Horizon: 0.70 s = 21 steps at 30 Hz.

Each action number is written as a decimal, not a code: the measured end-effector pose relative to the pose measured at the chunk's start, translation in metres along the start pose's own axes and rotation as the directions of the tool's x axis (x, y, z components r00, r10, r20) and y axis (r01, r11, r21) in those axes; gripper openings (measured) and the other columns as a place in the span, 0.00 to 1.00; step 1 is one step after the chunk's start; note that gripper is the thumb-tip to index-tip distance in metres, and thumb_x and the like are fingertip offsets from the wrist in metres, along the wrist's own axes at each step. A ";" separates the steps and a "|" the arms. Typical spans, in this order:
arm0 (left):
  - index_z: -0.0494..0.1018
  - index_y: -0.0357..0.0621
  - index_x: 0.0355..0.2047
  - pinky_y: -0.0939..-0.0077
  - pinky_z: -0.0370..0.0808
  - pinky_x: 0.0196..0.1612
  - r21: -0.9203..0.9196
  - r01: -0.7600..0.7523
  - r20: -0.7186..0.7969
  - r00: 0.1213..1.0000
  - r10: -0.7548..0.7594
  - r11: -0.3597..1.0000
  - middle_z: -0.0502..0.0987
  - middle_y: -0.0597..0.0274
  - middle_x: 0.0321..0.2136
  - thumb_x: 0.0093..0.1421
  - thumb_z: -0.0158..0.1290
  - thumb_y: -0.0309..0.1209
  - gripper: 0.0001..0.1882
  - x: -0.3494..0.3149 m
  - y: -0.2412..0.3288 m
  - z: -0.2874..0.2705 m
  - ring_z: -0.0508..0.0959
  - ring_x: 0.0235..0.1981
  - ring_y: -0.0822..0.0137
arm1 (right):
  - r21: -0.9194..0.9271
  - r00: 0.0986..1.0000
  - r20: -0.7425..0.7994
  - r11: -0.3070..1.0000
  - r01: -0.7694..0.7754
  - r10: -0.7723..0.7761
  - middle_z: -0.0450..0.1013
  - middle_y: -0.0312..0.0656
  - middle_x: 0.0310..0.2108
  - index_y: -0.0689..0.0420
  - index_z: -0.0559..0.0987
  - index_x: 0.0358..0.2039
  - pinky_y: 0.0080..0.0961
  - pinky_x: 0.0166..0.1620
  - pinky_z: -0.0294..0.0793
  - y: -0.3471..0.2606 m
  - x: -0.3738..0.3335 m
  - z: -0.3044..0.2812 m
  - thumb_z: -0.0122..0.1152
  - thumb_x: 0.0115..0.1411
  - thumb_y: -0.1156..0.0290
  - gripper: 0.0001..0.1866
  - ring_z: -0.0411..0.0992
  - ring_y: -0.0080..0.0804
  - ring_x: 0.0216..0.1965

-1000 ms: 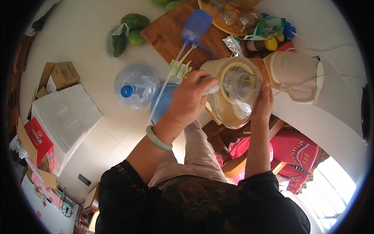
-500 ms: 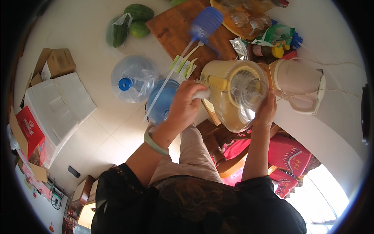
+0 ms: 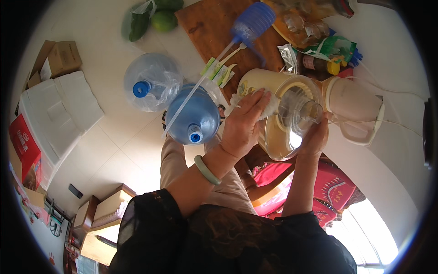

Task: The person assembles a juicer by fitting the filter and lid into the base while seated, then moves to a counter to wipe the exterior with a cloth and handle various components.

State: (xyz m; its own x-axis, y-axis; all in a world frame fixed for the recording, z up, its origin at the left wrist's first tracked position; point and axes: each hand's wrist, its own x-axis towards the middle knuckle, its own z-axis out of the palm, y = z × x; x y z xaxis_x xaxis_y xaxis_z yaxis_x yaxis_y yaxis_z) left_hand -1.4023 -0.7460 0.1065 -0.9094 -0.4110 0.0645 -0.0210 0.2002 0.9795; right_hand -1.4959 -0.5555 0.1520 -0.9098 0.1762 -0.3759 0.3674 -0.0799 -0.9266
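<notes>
A cream-coloured juicer (image 3: 255, 79) with a clear plastic lid (image 3: 288, 137) and a short round feed tube (image 3: 311, 111) stands before me at the table's near edge. My left hand (image 3: 243, 123), with a pale green bangle on its wrist, presses a crumpled white cloth (image 3: 270, 108) against the juicer's left side, covering the part beneath. At the lid's right edge, my right hand (image 3: 315, 137) grips the rim near the tube; its fingertips are partly hidden.
To the left on the floor stand a large blue water bottle (image 3: 194, 112) and a clear one (image 3: 153, 77). A blue hand pump (image 3: 252, 23) with a long tube lies on the wooden board (image 3: 205, 23). A cream pitcher (image 3: 353, 107) stands right of the juicer.
My left hand has moved right with the cloth, from beside the juicer onto its side. My right hand keeps hold of the lid. The blue bottle shows more fully.
</notes>
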 end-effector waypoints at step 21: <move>0.71 0.35 0.51 0.62 0.73 0.53 0.105 0.073 0.054 0.995 -0.079 0.992 0.74 0.47 0.51 0.45 0.49 0.12 0.28 -0.006 -0.023 -0.005 0.74 0.49 0.46 | -0.154 0.998 -0.054 0.988 -0.025 0.017 0.67 0.43 0.55 0.61 0.66 0.58 0.30 0.61 0.60 -0.004 -0.003 0.005 0.36 0.72 0.59 0.23 0.64 0.32 0.57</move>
State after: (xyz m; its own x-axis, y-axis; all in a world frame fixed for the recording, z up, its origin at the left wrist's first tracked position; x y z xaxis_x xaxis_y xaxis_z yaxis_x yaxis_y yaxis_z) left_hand -1.3947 -0.7523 0.0840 -0.9258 -0.3773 -0.0237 -0.1310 0.2615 0.9563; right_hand -1.4963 -0.5608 0.1572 -0.8915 0.2274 -0.3917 0.4158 0.0678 -0.9069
